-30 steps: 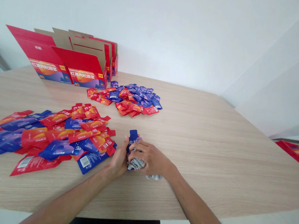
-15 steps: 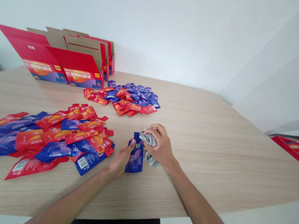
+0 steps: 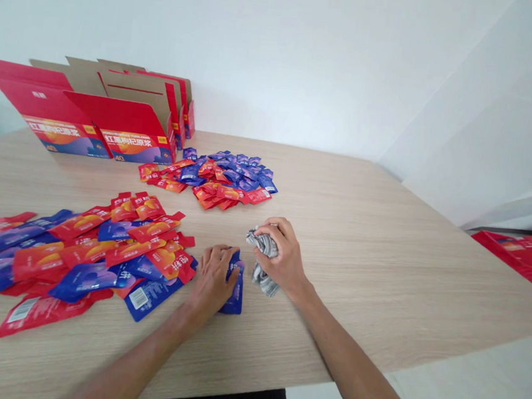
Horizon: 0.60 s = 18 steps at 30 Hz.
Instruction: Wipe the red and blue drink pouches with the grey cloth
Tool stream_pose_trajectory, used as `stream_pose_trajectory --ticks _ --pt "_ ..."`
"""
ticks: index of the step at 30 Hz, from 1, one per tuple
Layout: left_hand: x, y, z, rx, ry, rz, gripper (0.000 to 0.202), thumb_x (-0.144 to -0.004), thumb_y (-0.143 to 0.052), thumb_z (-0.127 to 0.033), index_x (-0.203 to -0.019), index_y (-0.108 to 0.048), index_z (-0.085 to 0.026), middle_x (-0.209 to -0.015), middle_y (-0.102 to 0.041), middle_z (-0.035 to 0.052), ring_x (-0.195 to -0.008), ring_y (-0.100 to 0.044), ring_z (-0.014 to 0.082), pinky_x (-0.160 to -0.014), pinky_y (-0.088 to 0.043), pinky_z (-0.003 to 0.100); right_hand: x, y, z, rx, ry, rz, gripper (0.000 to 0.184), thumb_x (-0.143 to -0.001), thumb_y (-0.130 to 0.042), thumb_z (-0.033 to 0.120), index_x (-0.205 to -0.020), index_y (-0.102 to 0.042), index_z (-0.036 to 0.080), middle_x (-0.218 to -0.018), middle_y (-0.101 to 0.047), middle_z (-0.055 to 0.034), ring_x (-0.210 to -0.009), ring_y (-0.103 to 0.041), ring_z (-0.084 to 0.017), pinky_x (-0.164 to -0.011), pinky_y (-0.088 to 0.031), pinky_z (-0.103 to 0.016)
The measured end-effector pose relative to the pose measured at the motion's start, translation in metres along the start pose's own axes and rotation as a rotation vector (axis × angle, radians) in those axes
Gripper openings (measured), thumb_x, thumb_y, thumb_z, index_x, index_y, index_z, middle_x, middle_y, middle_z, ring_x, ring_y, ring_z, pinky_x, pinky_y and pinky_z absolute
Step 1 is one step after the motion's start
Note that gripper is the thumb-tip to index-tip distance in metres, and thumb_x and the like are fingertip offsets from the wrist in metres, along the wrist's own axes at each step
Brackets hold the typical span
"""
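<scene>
My right hand [image 3: 284, 254] is closed around a crumpled grey-and-white striped cloth [image 3: 264, 281], part of which hangs down to the table. To its left, my left hand [image 3: 215, 276] grips a blue pouch [image 3: 236, 296] by its left side, with the thumb across its front. The hand hides much of that pouch. Just beyond my left wrist spreads a pile of red and blue pouches [image 3: 89, 249], overlapping one another. One blue pouch with a white barcode label [image 3: 139, 298] lies at the near edge of that pile.
Farther back lies a second heap of red and blue pouches [image 3: 230, 178]. Open red cartons [image 3: 126, 141] stand at the back left near the white wall. Another red box [image 3: 517, 252] is at the far right, beyond the table [image 3: 382, 259].
My left hand has turned over the blue pouch, its fingers now covering more of it. The view has shifted slightly. My right hand keeps hold of the cloth.
</scene>
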<state>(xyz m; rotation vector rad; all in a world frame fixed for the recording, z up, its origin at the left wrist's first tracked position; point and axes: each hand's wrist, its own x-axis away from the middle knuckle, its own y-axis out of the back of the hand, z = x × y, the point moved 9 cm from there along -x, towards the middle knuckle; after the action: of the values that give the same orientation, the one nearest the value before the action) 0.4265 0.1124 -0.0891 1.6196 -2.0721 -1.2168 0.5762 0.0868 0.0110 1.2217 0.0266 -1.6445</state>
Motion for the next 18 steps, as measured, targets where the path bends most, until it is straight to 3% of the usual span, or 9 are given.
stream_pose_trajectory --ticks 3,6,8,11,18 --pt "0.006 -0.003 -0.020 -0.081 -0.166 0.025 0.037 -0.094 -0.048 -0.011 -0.125 -0.065 -0.022 -0.139 -0.055 0.0154 -0.132 -0.045 0.0324 -0.107 -0.044 0.056 -0.001 0.003 -0.003 0.002 -0.026 -0.016 0.025 -0.078 -0.063 0.012 -0.099 -0.065 0.025 -0.107 -0.059 -0.0064 -0.105 -0.060 -0.024 -0.094 -0.052 -0.039" --pt "0.017 -0.020 -0.041 -0.073 -0.359 0.222 0.033 -0.093 -0.048 -0.011 -0.121 -0.065 -0.020 -0.134 -0.059 0.0143 -0.130 -0.049 0.0303 -0.110 -0.045 0.054 -0.002 0.006 -0.002 -0.006 -0.029 -0.025 0.024 -0.078 -0.063 0.012 -0.098 -0.065 0.026 -0.106 -0.060 -0.0064 -0.104 -0.060 -0.025 -0.094 -0.052 -0.039" --pt "0.023 -0.028 -0.045 -0.094 -0.412 0.335 0.033 -0.092 -0.051 -0.013 -0.122 -0.065 -0.019 -0.131 -0.061 0.0142 -0.126 -0.052 0.0300 -0.110 -0.046 0.053 -0.003 0.007 0.000 -0.009 -0.019 -0.027 0.023 -0.078 -0.062 0.012 -0.097 -0.065 0.026 -0.104 -0.060 -0.0062 -0.103 -0.060 -0.024 -0.092 -0.053 -0.039" --pt "0.020 -0.025 -0.037 -0.160 -0.375 0.355 0.036 -0.090 -0.050 -0.010 -0.121 -0.065 -0.019 -0.133 -0.060 0.0145 -0.126 -0.055 0.0295 -0.108 -0.048 0.051 -0.003 0.009 0.001 -0.004 -0.011 -0.032 0.023 -0.078 -0.062 0.012 -0.097 -0.064 0.026 -0.103 -0.060 -0.0060 -0.102 -0.060 -0.024 -0.092 -0.053 -0.039" --pt "0.008 0.009 0.003 -0.298 -0.271 0.269 0.037 -0.088 -0.045 -0.006 -0.114 -0.068 -0.019 -0.125 -0.065 0.0141 -0.119 -0.060 0.0286 -0.103 -0.052 0.048 -0.005 0.014 -0.003 -0.005 -0.021 -0.053 0.022 -0.080 -0.063 0.013 -0.098 -0.065 0.025 -0.105 -0.059 -0.0065 -0.101 -0.060 -0.024 -0.092 -0.052 -0.039"
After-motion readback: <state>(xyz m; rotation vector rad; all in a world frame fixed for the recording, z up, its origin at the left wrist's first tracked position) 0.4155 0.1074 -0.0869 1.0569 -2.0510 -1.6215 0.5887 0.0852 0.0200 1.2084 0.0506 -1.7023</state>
